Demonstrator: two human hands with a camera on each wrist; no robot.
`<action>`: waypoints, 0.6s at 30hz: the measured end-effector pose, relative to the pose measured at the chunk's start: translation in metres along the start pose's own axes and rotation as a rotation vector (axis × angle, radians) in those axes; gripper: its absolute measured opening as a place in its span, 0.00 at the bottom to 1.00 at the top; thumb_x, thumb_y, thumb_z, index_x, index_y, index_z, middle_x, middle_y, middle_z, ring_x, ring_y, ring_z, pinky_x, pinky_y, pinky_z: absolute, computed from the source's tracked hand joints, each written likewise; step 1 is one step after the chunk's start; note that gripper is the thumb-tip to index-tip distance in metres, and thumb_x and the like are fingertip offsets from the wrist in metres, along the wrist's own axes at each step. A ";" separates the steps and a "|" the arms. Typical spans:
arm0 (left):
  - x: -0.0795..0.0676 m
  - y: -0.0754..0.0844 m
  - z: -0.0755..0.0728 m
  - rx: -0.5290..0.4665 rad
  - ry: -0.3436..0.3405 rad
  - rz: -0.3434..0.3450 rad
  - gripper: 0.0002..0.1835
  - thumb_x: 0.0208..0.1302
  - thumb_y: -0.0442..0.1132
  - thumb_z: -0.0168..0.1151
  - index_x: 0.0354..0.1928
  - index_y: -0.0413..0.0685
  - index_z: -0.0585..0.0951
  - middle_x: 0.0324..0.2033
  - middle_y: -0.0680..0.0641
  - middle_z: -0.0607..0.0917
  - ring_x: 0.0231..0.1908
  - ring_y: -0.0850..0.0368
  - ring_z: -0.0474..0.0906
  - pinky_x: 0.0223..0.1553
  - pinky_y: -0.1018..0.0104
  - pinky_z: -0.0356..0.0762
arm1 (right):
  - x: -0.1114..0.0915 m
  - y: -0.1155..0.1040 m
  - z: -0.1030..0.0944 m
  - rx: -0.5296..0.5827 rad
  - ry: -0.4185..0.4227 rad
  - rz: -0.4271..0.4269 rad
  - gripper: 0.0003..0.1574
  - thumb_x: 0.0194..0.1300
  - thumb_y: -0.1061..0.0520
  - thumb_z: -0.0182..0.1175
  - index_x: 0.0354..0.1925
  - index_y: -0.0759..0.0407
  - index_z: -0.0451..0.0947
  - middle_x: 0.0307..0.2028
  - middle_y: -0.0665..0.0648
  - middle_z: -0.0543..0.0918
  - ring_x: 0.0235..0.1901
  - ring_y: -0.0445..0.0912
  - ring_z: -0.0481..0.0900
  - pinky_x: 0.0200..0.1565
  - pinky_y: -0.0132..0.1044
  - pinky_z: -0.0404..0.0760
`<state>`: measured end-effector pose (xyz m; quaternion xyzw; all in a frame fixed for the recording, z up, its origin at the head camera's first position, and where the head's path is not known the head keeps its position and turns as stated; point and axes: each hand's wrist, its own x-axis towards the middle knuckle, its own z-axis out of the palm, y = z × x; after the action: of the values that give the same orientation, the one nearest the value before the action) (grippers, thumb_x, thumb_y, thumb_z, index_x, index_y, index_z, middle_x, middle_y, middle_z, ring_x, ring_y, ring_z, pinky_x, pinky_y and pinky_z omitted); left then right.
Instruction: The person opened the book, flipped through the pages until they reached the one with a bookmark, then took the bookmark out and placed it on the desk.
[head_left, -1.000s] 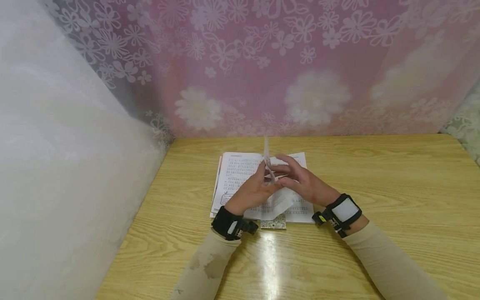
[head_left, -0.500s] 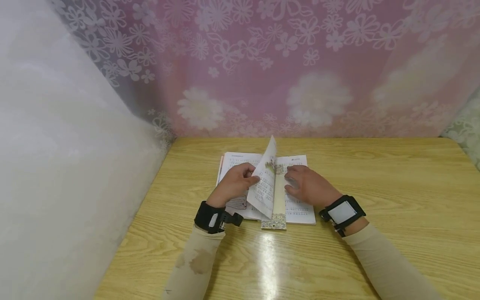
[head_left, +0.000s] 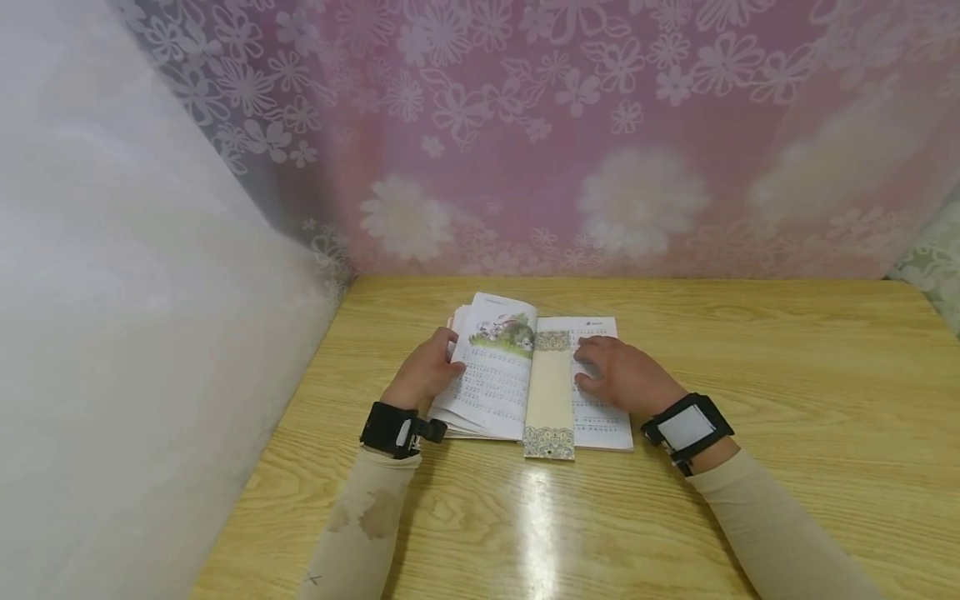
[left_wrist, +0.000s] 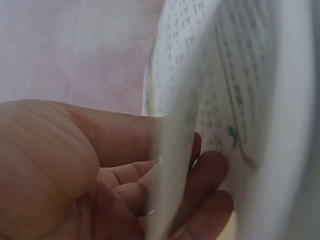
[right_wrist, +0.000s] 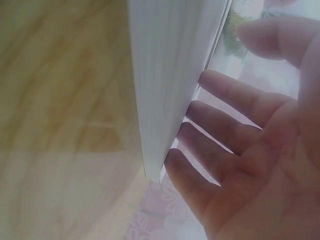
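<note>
An open book [head_left: 603,427] lies on the table in the head view, its left page [head_left: 491,387] showing a coloured picture above printed text. My left hand [head_left: 425,368] holds that page at its outer edge; in the left wrist view the thumb is on one side of the leaf [left_wrist: 172,165], with fingers behind it. Along the middle fold lies a cream bookmark [head_left: 551,387] with patterned ends, its lower end sticking out past the book. On the right page rests my right hand [head_left: 626,377], fingers loosely bent, fingertips near the bookmark. The right wrist view shows those fingertips against the page.
The wood-grain table [head_left: 787,400] spreads around the book, with a bright reflection in front. A pink floral curtain [head_left: 510,167] hangs behind it. A whitish sheet [head_left: 150,275] borders the left side. Both wrists wear black straps.
My left hand has drawn the raised page over to the left, uncovering the bookmark and the picture. My right hand has pulled back from the turning page and settled on the right page.
</note>
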<state>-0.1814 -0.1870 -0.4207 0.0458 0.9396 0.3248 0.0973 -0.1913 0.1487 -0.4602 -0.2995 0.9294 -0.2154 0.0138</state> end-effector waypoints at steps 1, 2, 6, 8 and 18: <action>0.000 -0.003 0.001 0.019 0.001 -0.009 0.28 0.74 0.36 0.62 0.71 0.41 0.67 0.37 0.40 0.83 0.33 0.48 0.76 0.37 0.56 0.73 | 0.000 0.000 0.000 0.001 -0.003 0.008 0.25 0.74 0.52 0.62 0.62 0.65 0.79 0.67 0.70 0.75 0.69 0.65 0.70 0.69 0.60 0.70; 0.000 -0.006 0.002 0.040 0.000 -0.012 0.31 0.73 0.36 0.63 0.74 0.41 0.65 0.36 0.41 0.82 0.33 0.49 0.76 0.37 0.56 0.73 | 0.001 0.001 0.000 0.002 -0.005 0.015 0.25 0.74 0.52 0.62 0.62 0.65 0.79 0.67 0.70 0.75 0.69 0.65 0.70 0.69 0.60 0.69; -0.002 -0.014 0.007 0.123 0.000 -0.010 0.42 0.72 0.36 0.64 0.81 0.43 0.55 0.30 0.40 0.81 0.30 0.48 0.75 0.34 0.57 0.69 | 0.001 0.002 0.002 0.007 -0.002 0.023 0.25 0.74 0.51 0.62 0.62 0.64 0.80 0.67 0.69 0.75 0.69 0.64 0.70 0.69 0.59 0.70; -0.005 -0.014 0.009 0.161 0.001 0.007 0.46 0.69 0.34 0.66 0.83 0.44 0.52 0.37 0.35 0.83 0.35 0.44 0.78 0.35 0.55 0.70 | 0.001 0.002 0.003 0.010 0.001 0.022 0.25 0.73 0.51 0.62 0.62 0.63 0.80 0.67 0.69 0.75 0.69 0.64 0.71 0.68 0.59 0.70; -0.012 0.030 0.027 0.251 -0.211 0.239 0.46 0.67 0.39 0.72 0.82 0.53 0.58 0.80 0.35 0.52 0.79 0.37 0.48 0.74 0.43 0.59 | 0.000 0.002 0.001 0.024 -0.003 0.029 0.25 0.74 0.52 0.62 0.62 0.64 0.80 0.68 0.69 0.75 0.70 0.64 0.70 0.68 0.60 0.70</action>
<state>-0.1630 -0.1492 -0.4210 0.2025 0.9452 0.2079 0.1495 -0.1923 0.1499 -0.4623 -0.2861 0.9309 -0.2259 0.0220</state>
